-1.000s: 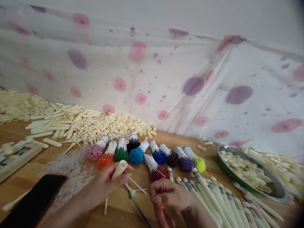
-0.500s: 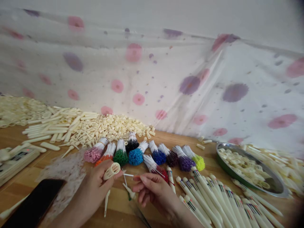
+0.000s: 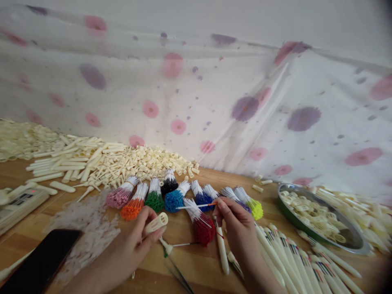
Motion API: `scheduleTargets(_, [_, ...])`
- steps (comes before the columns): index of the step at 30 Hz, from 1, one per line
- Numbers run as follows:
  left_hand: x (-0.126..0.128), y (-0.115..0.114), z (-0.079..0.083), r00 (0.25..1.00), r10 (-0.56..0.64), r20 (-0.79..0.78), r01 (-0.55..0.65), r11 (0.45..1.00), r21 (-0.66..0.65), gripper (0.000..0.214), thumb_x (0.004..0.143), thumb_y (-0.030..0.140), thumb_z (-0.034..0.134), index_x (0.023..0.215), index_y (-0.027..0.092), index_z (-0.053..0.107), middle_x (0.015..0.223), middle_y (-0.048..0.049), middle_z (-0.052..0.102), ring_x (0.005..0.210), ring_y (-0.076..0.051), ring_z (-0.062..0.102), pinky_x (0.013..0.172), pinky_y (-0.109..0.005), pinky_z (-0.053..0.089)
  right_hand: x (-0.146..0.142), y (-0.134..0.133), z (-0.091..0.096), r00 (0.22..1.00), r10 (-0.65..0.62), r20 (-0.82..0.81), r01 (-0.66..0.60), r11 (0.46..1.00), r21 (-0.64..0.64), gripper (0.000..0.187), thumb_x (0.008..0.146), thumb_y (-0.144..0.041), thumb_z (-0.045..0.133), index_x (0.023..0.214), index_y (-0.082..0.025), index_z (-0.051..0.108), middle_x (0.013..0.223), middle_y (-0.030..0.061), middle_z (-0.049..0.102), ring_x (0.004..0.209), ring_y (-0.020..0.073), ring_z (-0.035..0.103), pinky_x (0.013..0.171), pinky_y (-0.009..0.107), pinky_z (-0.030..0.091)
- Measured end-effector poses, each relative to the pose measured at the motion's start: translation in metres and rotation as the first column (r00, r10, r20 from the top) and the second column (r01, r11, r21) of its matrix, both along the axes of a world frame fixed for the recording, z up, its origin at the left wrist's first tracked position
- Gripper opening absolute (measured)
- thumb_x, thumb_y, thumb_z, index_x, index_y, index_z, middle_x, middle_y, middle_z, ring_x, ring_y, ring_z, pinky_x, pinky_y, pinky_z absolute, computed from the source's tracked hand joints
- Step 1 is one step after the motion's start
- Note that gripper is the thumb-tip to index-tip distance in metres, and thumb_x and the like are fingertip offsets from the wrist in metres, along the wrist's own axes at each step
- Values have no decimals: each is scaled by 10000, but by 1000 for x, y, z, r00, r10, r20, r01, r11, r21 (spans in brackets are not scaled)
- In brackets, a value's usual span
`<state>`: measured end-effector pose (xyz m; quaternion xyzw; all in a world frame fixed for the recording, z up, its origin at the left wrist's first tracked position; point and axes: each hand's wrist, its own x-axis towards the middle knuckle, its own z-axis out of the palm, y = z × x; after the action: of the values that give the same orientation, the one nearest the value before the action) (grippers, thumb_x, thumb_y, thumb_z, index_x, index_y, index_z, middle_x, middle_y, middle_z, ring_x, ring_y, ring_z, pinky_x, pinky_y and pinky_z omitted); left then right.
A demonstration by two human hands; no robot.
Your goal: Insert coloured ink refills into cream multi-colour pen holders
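My left hand (image 3: 134, 239) is closed around a cream plastic pen barrel (image 3: 156, 223), its open end pointing right. My right hand (image 3: 237, 226) pinches a thin refill (image 3: 196, 206) with an orange tip, held level over the bundles. A fan of coloured refill bundles lies in front of the hands: pink (image 3: 118, 197), orange (image 3: 133, 207), green (image 3: 154, 198), blue (image 3: 174, 199), red (image 3: 200, 224), purple (image 3: 234, 196) and yellow-green (image 3: 252, 205). My right hand hovers between the red and purple bundles.
Assembled cream pens (image 3: 294, 261) lie in a row at the right. A metal bowl (image 3: 352, 245) holds small cream parts. Piles of cream barrels and caps (image 3: 101, 161) cover the back left. A black phone (image 3: 43, 261) and a power strip (image 3: 18, 204) lie at the left. A flowered sheet (image 3: 214, 102) hangs behind.
My right hand has moved up and right from beside the barrel to the bundles, now holding an orange-tipped refill level. My left hand lowered the barrel slightly.
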<state>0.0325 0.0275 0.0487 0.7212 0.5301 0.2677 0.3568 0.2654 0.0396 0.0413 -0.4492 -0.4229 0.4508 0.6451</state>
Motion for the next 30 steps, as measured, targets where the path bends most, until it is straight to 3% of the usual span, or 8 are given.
scheduleTargets(3, [1, -2, 0, 997, -64, -52, 64, 998, 3, 145, 866, 373, 425, 817, 237, 437, 744, 17, 573, 683, -177, 577, 602, -249, 450, 5, -10, 11, 921, 11, 390, -96, 975, 200, 129, 789, -283, 639, 718, -189, 692, 573, -22, 579, 529, 100, 487, 520, 202, 386])
scheduleTargets(6, [1, -3, -2, 993, -92, -77, 95, 995, 32, 118, 875, 345, 414, 831, 237, 431, 796, -3, 592, 737, -188, 589, 636, -262, 451, 1, -18, 15, 813, 9, 582, -200, 944, 264, 147, 848, -224, 563, 757, -202, 676, 638, -12, 604, 577, 110, 530, 547, 198, 405])
scheduleTargets(13, [0, -5, -4, 987, -128, -96, 134, 989, 59, 64, 891, 305, 420, 877, 243, 431, 865, -15, 622, 785, -193, 596, 699, -287, 431, -9, -20, 14, 804, -21, 595, -227, 913, 339, 145, 854, -194, 545, 767, -200, 660, 581, -20, 572, 528, 108, 526, 508, 186, 405])
scheduleTargets(30, [0, -9, 3, 985, -137, -102, 139, 990, 13, 37, 886, 278, 445, 886, 243, 460, 865, -15, 631, 789, -195, 600, 681, -285, 435, -6, -25, 19, 728, -46, 684, -274, 895, 351, 166, 879, -221, 517, 784, -196, 650, 596, -8, 578, 532, 118, 526, 513, 211, 387])
